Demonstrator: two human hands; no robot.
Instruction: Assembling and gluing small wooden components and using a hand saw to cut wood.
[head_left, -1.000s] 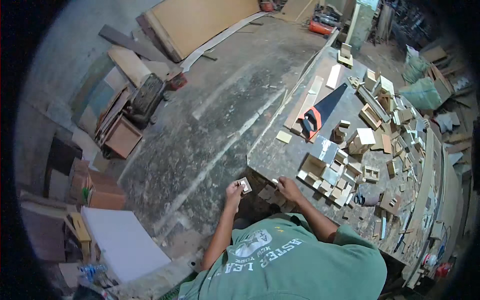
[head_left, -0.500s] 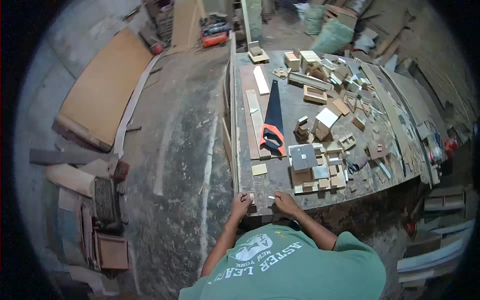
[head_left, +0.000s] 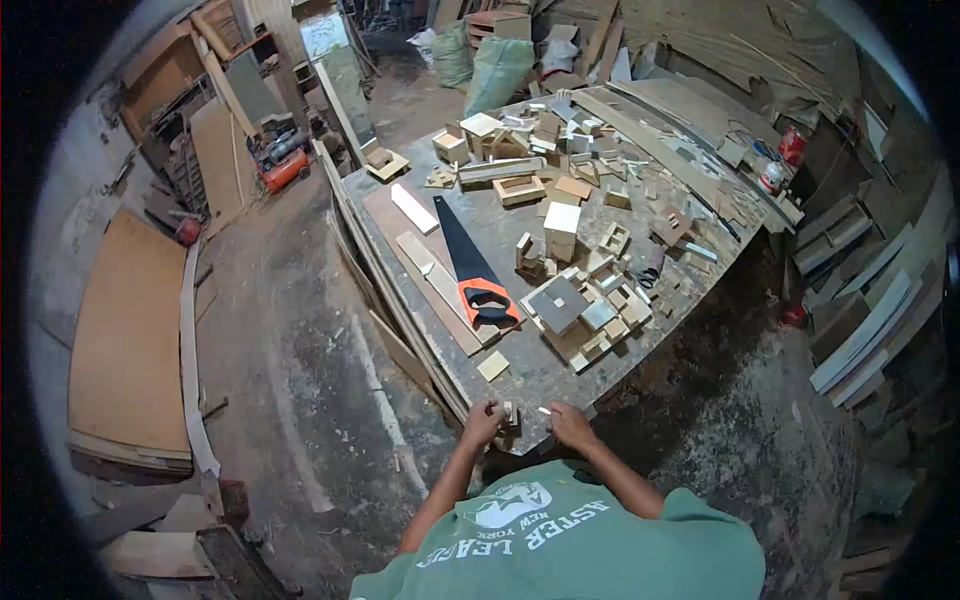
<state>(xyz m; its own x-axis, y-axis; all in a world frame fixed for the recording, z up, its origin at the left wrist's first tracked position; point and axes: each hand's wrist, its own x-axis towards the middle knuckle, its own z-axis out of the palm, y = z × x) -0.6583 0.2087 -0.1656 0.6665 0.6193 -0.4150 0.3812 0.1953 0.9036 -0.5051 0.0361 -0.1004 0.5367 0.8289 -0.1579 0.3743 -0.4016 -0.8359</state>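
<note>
At the near corner of the worktable (head_left: 430,290), my left hand (head_left: 484,422) is closed, its fingers against a small wooden block (head_left: 512,413). Part of that block is hidden by the fingers. Just to the right, my right hand (head_left: 571,426) pinches a short whitish stick (head_left: 545,410) that points toward the left hand. A gap separates the two hands. Beyond them lies a thin pale wooden square (head_left: 493,366). Farther up, a handsaw (head_left: 466,255) with an orange and black handle rests on flat boards (head_left: 425,262).
Small wooden box-like pieces (head_left: 590,318) are grouped right of the saw. Scissors (head_left: 650,272) lie beside them, and scattered offcuts (head_left: 575,187) cover the far side. Long boards (head_left: 350,270) stand along the table's left edge. A red compressor (head_left: 285,170) sits on the floor.
My view has turned to the right, so the table and floor items appear shifted left and rotated. Both hands keep nearly the same pose at the table corner, still holding their small pieces.
</note>
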